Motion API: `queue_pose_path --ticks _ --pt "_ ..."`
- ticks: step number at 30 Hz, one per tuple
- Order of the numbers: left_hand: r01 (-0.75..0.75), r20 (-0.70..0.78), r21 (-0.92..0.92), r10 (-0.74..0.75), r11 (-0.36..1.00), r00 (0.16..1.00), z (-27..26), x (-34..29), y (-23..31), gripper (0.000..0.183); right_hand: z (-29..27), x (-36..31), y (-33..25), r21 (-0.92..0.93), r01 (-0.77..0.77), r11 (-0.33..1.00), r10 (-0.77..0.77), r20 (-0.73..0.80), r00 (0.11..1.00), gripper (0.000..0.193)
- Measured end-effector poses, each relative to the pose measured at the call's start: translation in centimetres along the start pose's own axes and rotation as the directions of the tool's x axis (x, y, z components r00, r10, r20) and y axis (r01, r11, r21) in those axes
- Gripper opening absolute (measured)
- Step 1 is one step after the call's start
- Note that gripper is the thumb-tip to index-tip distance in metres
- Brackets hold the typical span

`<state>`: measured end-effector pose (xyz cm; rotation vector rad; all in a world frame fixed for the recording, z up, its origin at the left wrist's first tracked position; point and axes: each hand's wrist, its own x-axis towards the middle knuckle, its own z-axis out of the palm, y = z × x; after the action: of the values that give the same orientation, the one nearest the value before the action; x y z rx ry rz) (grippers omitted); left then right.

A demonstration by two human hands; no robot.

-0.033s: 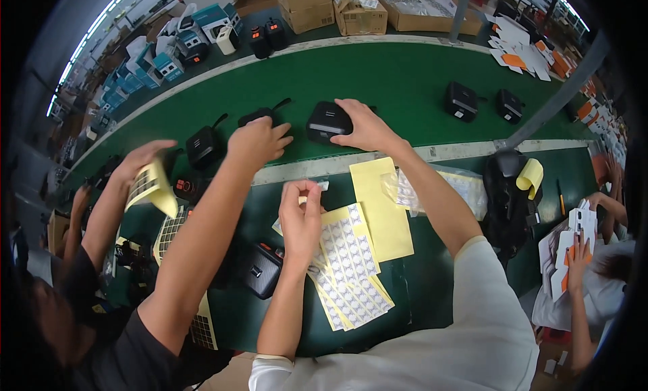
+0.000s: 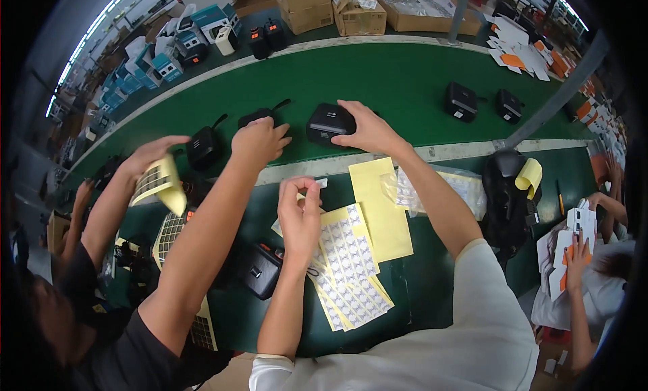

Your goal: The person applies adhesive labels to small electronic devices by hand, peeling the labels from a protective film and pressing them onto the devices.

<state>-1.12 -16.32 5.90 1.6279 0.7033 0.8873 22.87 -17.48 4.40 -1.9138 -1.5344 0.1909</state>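
On the green belt, my right hand (image 2: 366, 129) is wrapped round the right side of a black zip case (image 2: 329, 124). Between the thumb and fingers of my left hand (image 2: 300, 214) is a small white label (image 2: 322, 183), partly hidden. Below that hand, overlapping sheets of printed labels (image 2: 347, 246) lie on the work table, with a yellow backing sheet (image 2: 381, 212) beside them. Left of my forearm, another black case (image 2: 260, 269) rests on the table, its wrist loop reaching past my arm.
At left, a co-worker's hand (image 2: 260, 140) is over a black case (image 2: 253, 116); the other holds a yellow label sheet (image 2: 160, 180). Two black cases (image 2: 462, 101) sit farther right on the belt. A metal post (image 2: 557, 87) and black bag (image 2: 505, 202) stand at right.
The black case under my right hand has shifted slightly to the right. My left hand has barely moved. The co-worker's hands and yellow sheet have moved a little to the right.
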Motion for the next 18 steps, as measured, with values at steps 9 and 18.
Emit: queue_pose_path --ticks 9,18 --pt "-0.188 0.022 0.08 0.187 0.979 0.982 1.2 1.2 3.3 0.008 -3.5 -6.7 -4.0 0.715 -0.32 0.622 0.192 0.256 0.947 0.071" --pt "-0.26 0.039 0.232 0.258 0.937 0.965 1.8 0.9 2.6 0.01 -4.8 -8.1 -5.7 0.66 -0.228 0.716 0.187 0.133 0.973 0.077"
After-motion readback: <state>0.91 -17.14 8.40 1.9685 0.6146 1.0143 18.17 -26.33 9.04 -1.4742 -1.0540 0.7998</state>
